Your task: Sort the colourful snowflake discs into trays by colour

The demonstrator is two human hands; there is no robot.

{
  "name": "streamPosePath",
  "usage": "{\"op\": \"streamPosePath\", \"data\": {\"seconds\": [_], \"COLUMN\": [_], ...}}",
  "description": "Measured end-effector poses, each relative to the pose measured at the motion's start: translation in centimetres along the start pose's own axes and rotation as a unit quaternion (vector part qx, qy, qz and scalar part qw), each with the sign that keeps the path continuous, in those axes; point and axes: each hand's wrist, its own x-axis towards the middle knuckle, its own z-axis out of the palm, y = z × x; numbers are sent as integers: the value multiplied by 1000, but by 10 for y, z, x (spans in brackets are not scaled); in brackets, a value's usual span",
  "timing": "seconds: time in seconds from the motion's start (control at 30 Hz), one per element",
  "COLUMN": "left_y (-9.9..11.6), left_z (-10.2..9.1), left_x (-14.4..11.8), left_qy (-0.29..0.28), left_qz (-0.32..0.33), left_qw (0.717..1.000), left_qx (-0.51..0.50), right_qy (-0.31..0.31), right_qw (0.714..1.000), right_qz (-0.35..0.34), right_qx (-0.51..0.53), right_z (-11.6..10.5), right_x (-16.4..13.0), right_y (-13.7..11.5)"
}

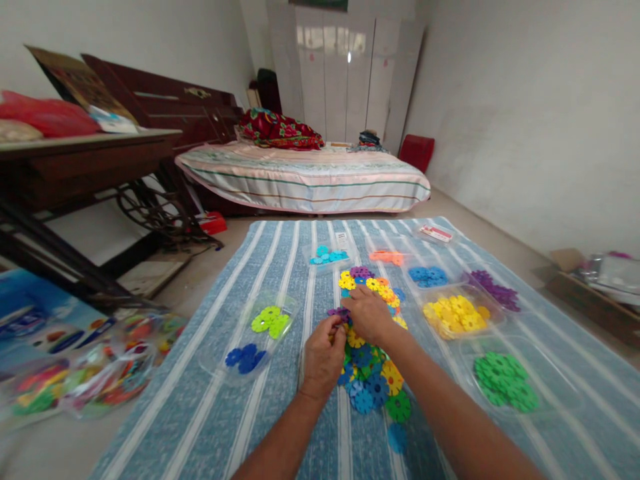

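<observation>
Head view, centre of the striped mat: both hands meet over a heap of flat, flower-shaped plastic discs in mixed colours (370, 373) lying on the blue-and-white striped cloth mat (200, 413).
Left hand (323, 357): fingers curled, pinching a small purple flower-shaped plastic disc (339, 312) at its near edge.
Right hand (369, 315): closed down over the same purple piece from the far side, knuckles up; fingertips hidden, so how much it grips I cannot tell.
Key relation: the purple disc sits right between the two hands, just left of the right hand and above the left thumb, at the heap's far-left edge.
Heap axis: it runs away from the person, from blue and green pieces near the wrists to yellow and orange ones beyond the right hand.
Nearer hand: both touch the piece; the left hand shows the clearer hold.
Left of the hands: a clear plastic tray with lime-green discs (270, 321) and dark blue ones, well apart.
Right of the hands: a clear tray of yellow discs (455, 313) and a tray of green discs (505, 380), near but not touching.
</observation>
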Motion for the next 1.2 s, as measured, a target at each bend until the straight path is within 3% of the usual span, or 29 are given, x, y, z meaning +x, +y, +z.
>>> {"op": "streamPosePath", "data": {"seconds": [0.27,0.47,0.57,0.67,0.8,0.9,1.0,1.1,1.2], "left_y": [-2,-3,-3,-1,0,-1,-1,1,3], "left_z": [-2,-3,-4,-5,-4,-3,-3,-3,-3], "left_x": [5,7,7,7,6,6,5,4,4], "left_qy": [-22,-34,-38,-38,-34,-34,-34,-31,-25], "left_qz": [-83,-114,-114,-118,-124,-115,-116,-127,-143], "left_qw": [996,993,993,992,992,993,993,991,988], "left_qx": [-5,6,10,8,-2,-6,-8,-24,-46], "right_qy": [-23,76,119,136,101,55,66,120,96], "right_qw": [999,996,987,965,898,878,907,952,982], "right_qz": [-20,39,101,204,387,443,392,275,159], "right_qx": [-35,-17,-29,-94,-181,-174,-138,-65,28], "right_z": [5,-8,-27,-53,-79,-82,-72,-54,-37], "right_x": [4,-18,-38,-65,-100,-116,-120,-113,-97], "right_y": [-1,14,46,95,157,176,158,112,58]}}
